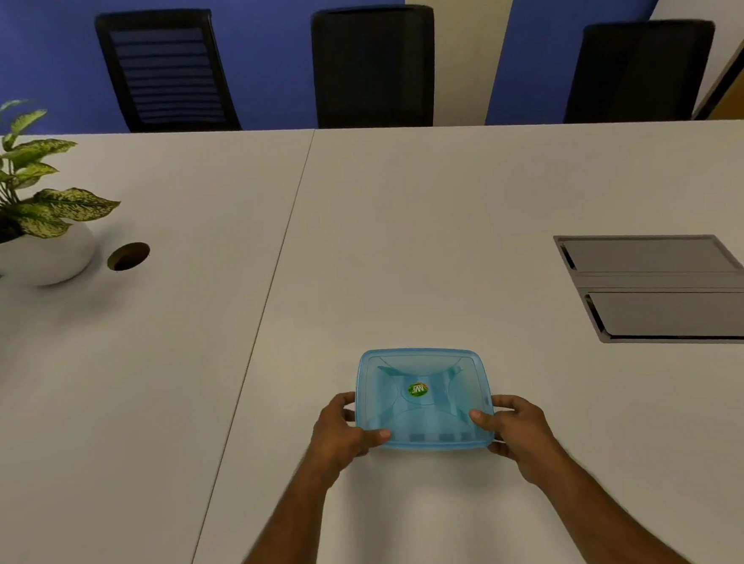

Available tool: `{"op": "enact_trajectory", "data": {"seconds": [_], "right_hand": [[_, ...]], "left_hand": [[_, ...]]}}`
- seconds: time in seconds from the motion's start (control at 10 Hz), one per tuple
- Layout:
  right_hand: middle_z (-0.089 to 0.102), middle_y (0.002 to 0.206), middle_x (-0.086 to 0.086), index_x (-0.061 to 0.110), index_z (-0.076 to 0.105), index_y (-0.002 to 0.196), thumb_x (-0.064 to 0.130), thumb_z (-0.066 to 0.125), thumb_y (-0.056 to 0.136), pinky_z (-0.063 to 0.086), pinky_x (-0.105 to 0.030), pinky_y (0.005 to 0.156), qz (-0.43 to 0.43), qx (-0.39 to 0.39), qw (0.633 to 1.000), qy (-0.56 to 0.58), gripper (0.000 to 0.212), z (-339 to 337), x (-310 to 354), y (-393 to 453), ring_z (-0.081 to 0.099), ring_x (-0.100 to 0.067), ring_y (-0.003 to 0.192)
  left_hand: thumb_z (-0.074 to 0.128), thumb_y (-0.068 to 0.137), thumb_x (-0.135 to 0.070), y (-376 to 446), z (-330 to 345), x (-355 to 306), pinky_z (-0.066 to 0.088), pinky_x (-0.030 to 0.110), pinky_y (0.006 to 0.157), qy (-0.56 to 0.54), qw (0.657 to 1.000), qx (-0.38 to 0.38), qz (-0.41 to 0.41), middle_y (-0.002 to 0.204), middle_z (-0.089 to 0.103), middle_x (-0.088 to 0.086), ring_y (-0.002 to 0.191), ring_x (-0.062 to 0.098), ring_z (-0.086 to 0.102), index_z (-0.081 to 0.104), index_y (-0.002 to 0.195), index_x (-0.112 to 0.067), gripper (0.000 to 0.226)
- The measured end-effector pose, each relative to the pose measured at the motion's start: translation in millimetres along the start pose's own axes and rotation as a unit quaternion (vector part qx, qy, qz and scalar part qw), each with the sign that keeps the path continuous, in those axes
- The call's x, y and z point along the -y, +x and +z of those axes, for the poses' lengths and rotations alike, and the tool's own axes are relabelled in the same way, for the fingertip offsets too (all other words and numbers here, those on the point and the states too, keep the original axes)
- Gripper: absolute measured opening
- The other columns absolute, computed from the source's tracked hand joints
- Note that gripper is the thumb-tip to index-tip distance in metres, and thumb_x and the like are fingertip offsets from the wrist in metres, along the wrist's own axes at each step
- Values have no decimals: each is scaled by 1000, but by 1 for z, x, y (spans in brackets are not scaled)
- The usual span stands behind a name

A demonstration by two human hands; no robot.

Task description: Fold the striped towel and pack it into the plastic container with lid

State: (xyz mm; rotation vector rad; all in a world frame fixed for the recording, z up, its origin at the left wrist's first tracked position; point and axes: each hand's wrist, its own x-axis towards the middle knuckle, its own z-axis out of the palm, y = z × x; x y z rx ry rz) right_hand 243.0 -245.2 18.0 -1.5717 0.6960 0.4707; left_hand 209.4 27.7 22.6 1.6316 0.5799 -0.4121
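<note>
The translucent blue square plastic container (422, 399) sits on the pale grey table (402, 235), directly ahead of the person and close to the near edge; its lid (416, 369) is seated on top, with a small round green sticker (418, 389) at the centre. Dark bars show faintly through the plastic along the near side; these are probably the striped towel inside, but the view is too clouded to confirm.

The left hand (341, 433) grips the container's left edge, thumb laid on top of the lid near the front left corner, fingers curled round the side; the right hand (514, 426) mirrors it on the right edge, thumb on the lid, fingers wrapped below. Both hands are part closed on the container; neither holds anything else.

Key relation: the container lies between the 2 hands, equally near to each; its sides run roughly parallel to the table seam (272, 266) just to its left; the footprint is near square, so no long axis matters. Judgement: the task looks close to done; the remaining step is likely pressing the lid rim down evenly or releasing; uneven thumb pressure could leave 1 corner unsealed.
</note>
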Motion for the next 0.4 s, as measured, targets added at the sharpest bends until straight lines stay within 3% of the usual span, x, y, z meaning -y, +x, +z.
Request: {"op": "enact_trajectory", "data": {"seconds": [0.1,0.2,0.3,0.4], "right_hand": [[73,105,-20,9,61,116,9,86,72,59,-43,76,-1,-9,1000,-20,51,1,0,-2,72,-33,90],[68,107,-16,10,60,115,21,88,72,59,-47,85,-54,-44,992,-105,53,2,7,-18,68,-33,98],[69,102,-10,13,65,109,25,85,75,54,-44,89,-167,-133,963,-165,42,-1,32,-51,66,-29,95],[72,85,-3,22,72,89,11,80,79,56,-43,75,-295,-123,948,16,17,-13,73,-94,64,-24,81]], "left_hand": [[93,60,-10,-2,3,-3,59,35,67,40,999,-16,9,107,63,7,93,25,66,50,134,-15,85],[95,59,-29,-8,3,-3,54,42,93,142,988,-54,31,129,55,11,115,26,58,39,144,-15,103],[80,61,-64,-21,-2,-6,45,41,101,332,932,-104,102,145,41,4,130,24,44,29,150,-20,111],[58,67,-78,-33,-2,-13,47,36,90,461,839,-161,240,131,56,-6,115,20,54,46,140,-26,90]]}}
